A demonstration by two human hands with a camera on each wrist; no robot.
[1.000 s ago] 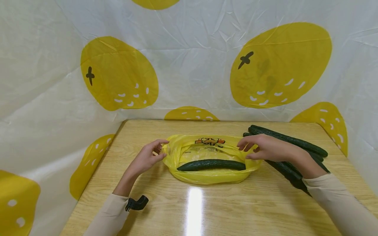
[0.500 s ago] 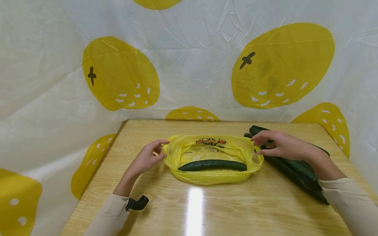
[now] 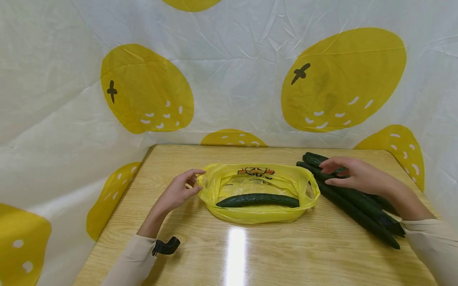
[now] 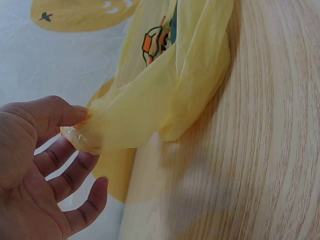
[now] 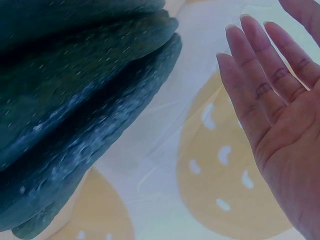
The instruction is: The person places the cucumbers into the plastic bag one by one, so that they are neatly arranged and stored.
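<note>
A yellow plastic bag (image 3: 257, 217) lies on the table with its mouth spread, and one dark green cucumber (image 3: 257, 200) rests inside. At the bag's left end, my left hand (image 3: 180, 190) pinches the handle; the left wrist view shows the thumb and fingers of that hand (image 4: 50, 160) on the gathered plastic (image 4: 150, 115). Above a pile of several cucumbers (image 3: 352, 206), right of the bag, hovers my right hand (image 3: 361, 178). In the right wrist view the right hand (image 5: 280, 105) has extended fingers and holds nothing, apart from the cucumbers (image 5: 75, 100).
The wooden table (image 3: 286, 254) reaches back to a white curtain (image 3: 236, 91) printed with yellow fruit. A black wrist mount (image 3: 166, 246) sits on the left sleeve. Light reflects from the table's front middle.
My right hand has moved right, away from the bag's right end, to above the cucumber pile. The bag's right handle loop now stands free. My left hand has stayed in place.
</note>
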